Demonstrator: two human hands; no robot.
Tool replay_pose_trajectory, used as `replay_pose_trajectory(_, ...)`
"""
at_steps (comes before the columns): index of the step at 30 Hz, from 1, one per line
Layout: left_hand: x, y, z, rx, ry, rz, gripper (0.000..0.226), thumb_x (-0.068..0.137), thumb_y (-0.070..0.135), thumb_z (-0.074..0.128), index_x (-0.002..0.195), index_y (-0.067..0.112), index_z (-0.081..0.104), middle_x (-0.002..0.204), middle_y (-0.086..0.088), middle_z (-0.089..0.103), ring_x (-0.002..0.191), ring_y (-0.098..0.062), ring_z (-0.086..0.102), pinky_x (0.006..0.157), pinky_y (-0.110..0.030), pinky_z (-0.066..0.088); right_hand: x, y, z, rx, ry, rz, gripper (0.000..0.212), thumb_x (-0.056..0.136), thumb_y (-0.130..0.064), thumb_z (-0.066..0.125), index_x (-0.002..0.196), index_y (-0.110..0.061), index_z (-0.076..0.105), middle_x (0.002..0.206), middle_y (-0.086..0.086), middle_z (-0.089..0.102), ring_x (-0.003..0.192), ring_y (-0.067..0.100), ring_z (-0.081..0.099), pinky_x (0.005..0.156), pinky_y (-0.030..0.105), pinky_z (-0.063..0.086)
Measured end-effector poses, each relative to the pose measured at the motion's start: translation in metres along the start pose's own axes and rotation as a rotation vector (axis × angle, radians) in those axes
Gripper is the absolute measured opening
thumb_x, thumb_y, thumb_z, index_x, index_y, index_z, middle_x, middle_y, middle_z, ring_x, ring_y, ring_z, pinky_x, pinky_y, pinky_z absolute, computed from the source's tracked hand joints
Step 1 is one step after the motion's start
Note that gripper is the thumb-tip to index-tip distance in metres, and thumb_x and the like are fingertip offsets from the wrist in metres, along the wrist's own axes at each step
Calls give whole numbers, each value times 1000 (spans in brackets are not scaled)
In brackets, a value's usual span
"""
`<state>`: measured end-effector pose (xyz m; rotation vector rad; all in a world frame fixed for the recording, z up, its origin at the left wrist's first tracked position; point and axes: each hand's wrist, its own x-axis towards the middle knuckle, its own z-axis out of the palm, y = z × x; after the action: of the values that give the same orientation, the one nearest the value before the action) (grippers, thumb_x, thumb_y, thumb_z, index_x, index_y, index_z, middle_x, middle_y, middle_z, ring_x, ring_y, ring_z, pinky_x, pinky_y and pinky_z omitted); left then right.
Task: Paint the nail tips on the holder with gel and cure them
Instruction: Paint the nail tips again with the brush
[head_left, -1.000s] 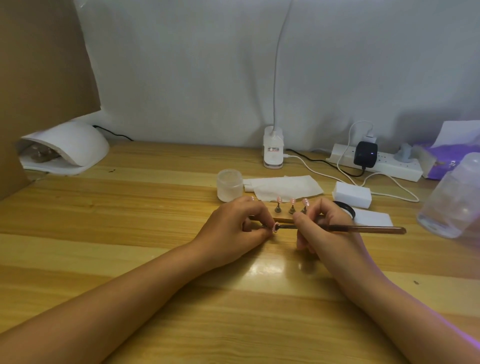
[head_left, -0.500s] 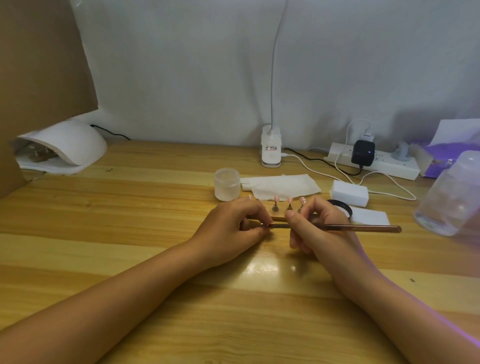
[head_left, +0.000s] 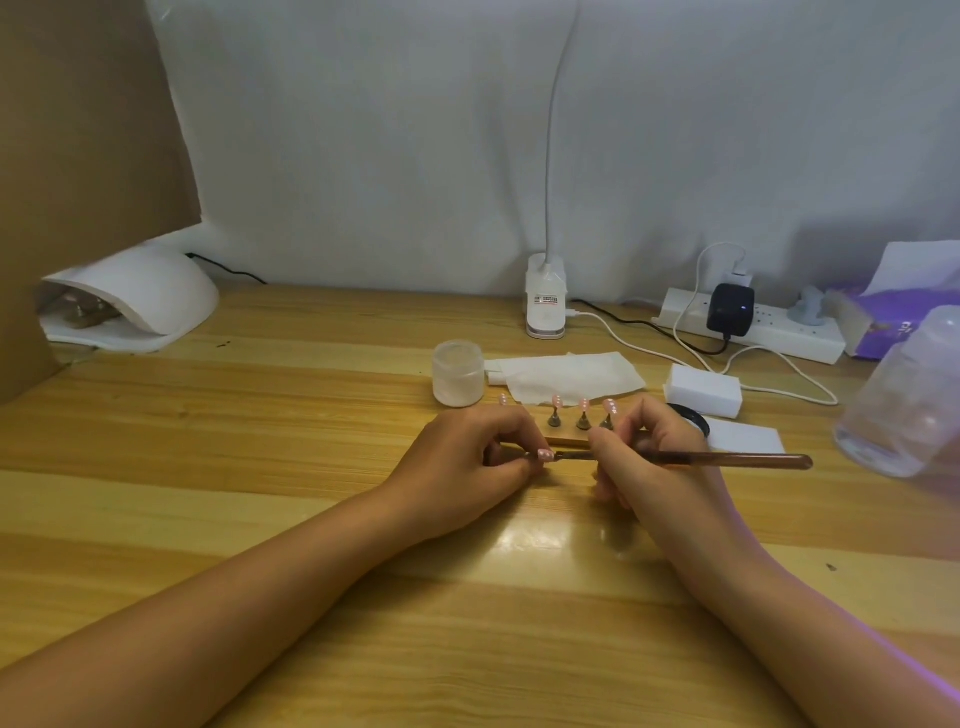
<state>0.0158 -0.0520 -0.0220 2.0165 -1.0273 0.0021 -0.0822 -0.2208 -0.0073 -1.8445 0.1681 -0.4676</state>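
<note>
Pink nail tips (head_left: 584, 404), five; wooden brush (head_left: 727, 459), one.

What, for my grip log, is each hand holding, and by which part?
Left hand pinches a nail tip by the stem behind it, mostly hidden. Right hand holds the brush near its front end, behind the bristles; the handle sticks out free.

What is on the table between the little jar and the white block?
A flat white paper wipe lies there, between the jar and the white block. The head view shows it.
</note>
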Motion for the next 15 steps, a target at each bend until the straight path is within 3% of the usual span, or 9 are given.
replay_pose_trajectory(9,0,-1,0,6,11,-7,10,85,15,75,88,25,71,69,19,58,59,-5,48,58,-23,38,0,1,3,60,-109,-48,21,94,-20,62,79,-11,51,59,5,67,49,2,56,51,10,41)
replay_pose_trajectory(15,0,0,0,-2,-1,6,9,86,15,74,89,24,72,79,13,66,61,-5,51,59,-24,41,1,2,1,30,-85,-28,18,94,-16,61,82,-6,52,56,5,65,49,5,57,49,13,41)
